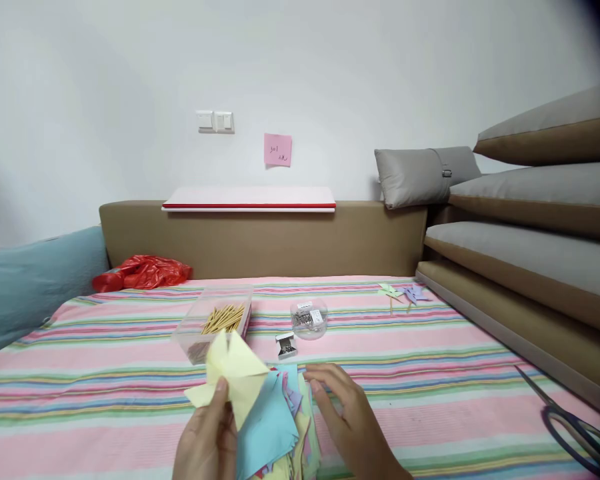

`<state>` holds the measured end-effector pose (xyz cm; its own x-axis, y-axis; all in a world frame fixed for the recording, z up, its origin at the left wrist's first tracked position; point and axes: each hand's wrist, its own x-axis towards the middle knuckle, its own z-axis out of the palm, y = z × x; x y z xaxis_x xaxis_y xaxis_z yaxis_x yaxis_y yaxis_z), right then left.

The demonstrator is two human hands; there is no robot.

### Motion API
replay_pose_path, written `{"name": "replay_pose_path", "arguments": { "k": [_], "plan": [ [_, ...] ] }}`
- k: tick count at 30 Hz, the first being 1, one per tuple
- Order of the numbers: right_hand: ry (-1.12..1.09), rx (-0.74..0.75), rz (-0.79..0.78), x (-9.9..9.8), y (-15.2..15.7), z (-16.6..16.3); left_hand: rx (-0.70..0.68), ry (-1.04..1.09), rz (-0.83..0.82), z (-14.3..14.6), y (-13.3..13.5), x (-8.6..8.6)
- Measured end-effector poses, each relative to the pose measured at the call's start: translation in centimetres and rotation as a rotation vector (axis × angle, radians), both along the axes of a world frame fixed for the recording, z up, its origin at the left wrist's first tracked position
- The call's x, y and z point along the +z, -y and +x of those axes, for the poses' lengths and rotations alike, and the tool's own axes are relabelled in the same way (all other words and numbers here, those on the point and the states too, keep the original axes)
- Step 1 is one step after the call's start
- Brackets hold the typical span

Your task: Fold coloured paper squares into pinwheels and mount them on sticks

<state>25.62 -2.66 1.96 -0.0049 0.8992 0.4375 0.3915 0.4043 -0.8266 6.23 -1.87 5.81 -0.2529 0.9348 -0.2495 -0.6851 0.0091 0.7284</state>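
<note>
My left hand (207, 437) pinches a pale yellow paper pinwheel (240, 377) between thumb and fingers, its pointed blades spread out. Under and beside it lies a pile of coloured paper pieces, with a blue sheet (267, 427) on top and yellow, green, purple and pink edges showing. My right hand (343, 413) is at the right side of this pile, fingers stretched out and apart, with nothing visible in it. Whether its fingertips touch the paper I cannot tell. Just beyond the hands stands a small open box (286, 347) with tiny metal pieces inside.
A clear plastic box (185, 327) holds several thin wooden sticks (224, 319). Right of it sits a round clear container (309, 320) of metal pieces. Finished-looking green (390, 291) and purple (416, 294) pinwheels lie far right; black-handled scissors (570, 423) lie near right. Stacked cushions (530, 247) border the right side.
</note>
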Motion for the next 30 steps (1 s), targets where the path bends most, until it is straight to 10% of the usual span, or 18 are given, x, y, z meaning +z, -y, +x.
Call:
{"name": "replay_pose_path", "arguments": {
  "k": [9,15,21,30],
  "plan": [
    [-0.243,-0.065,-0.212,-1.5,-0.4,1.6,-0.025,-0.262,-0.132,1.9,-0.4,-0.8],
    [0.165,0.059,0.206,-0.7,0.5,3.5,-0.325,-0.404,0.005,3.8,0.4,-0.6],
    [0.195,0.196,0.266,0.9,1.8,5.2,-0.546,-0.49,0.024,4.1,0.7,-0.9],
    [0.072,0.323,-0.066,1.5,3.1,6.0,-0.801,-0.427,0.031,4.0,0.4,-0.9]
  ]
}}
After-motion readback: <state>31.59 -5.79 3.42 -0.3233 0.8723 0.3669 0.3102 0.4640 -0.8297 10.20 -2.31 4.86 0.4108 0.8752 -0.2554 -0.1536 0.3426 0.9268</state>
